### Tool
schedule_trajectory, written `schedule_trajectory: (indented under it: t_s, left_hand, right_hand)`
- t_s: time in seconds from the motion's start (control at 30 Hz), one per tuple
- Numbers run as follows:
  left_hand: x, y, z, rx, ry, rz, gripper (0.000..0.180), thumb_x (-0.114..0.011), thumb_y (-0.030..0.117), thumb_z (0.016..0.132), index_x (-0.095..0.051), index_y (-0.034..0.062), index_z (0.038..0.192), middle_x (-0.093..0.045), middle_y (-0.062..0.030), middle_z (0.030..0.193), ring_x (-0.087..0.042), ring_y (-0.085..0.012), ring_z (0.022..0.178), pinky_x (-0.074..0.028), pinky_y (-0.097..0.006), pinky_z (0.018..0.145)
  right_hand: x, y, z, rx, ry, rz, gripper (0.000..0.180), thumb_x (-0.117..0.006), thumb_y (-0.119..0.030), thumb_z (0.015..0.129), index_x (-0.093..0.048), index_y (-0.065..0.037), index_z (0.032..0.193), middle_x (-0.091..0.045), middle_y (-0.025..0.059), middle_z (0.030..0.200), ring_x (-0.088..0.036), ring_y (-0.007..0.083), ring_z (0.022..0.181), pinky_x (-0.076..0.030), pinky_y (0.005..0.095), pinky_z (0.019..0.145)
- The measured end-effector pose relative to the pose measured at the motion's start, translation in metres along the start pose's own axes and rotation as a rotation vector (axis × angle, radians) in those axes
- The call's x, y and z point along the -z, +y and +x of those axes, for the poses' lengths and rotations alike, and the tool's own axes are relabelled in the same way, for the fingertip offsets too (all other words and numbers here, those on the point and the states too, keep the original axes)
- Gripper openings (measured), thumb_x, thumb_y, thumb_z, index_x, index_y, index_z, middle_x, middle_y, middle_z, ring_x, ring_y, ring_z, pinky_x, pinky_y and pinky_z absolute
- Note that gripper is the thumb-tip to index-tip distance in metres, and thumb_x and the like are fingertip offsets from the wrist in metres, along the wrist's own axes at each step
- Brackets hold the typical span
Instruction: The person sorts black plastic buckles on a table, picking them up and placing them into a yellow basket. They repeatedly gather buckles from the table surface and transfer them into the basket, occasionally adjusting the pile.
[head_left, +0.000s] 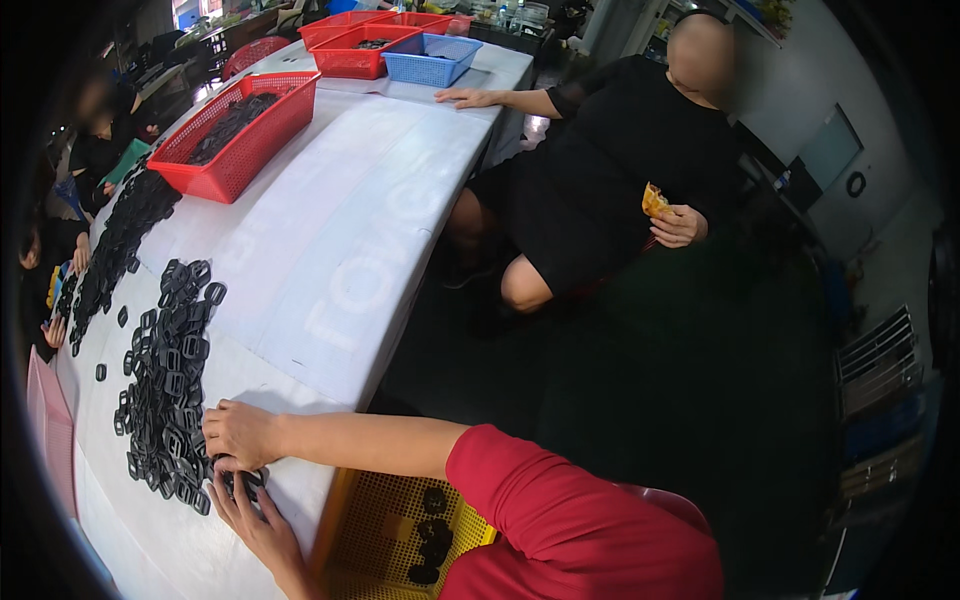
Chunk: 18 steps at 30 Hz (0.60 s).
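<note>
A long heap of small black ring-shaped plastic pieces (172,385) lies on the white-covered table at my left. My right hand (242,435) rests at the near right edge of this heap, its fingers bent down among the pieces; what they grip is hidden. Just below it, my left hand (252,522) has its fingers stretched out and apart, touching a few black pieces (245,482) close to the table's edge. Under that edge, by my body, a yellow perforated basket (375,545) holds several black pieces.
A red basket (245,150) of black pieces stands farther up the table (330,260), with more red baskets and a blue basket (432,65) behind. Other people's hands work at a second heap (125,225) on the left. A seated person (620,150) holds food at the right.
</note>
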<state>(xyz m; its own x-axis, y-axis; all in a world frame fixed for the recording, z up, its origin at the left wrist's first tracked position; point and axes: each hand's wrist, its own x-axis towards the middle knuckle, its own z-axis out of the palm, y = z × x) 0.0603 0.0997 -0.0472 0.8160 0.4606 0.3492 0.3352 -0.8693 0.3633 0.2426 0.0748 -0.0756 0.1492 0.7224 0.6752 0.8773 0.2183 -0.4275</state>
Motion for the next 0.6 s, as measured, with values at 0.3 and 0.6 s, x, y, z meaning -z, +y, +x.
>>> schedule_trajectory:
  t_s: [0.3, 0.6]
  left_hand:
    - [0.007, 0.007, -0.001, -0.008, 0.023, -0.019, 0.030, -0.064, 0.009, 0.087, -0.064, -0.0021, 0.116, -0.045, -0.0153, 0.144, -0.030, -0.0382, 0.140, -0.027, -0.048, 0.113]
    - [0.008, 0.003, -0.005, -0.083, 0.162, -0.219, 0.014, -0.059, 0.005, 0.092, -0.060, -0.0034, 0.080, -0.061, -0.0130, 0.121, -0.046, -0.0368, 0.128, -0.038, -0.047, 0.103]
  right_hand:
    - [-0.002, 0.000, 0.003, -0.019, -0.033, 0.023, 0.021, -0.067, -0.031, 0.077, -0.069, -0.010, 0.081, -0.063, 0.0050, 0.092, -0.054, 0.0233, 0.100, -0.042, 0.0386, 0.086]
    - [0.003, -0.001, 0.002, -0.008, -0.038, -0.009, 0.022, -0.067, -0.032, 0.081, -0.068, -0.010, 0.085, -0.063, 0.0048, 0.094, -0.055, 0.0239, 0.101, -0.042, 0.0393, 0.086]
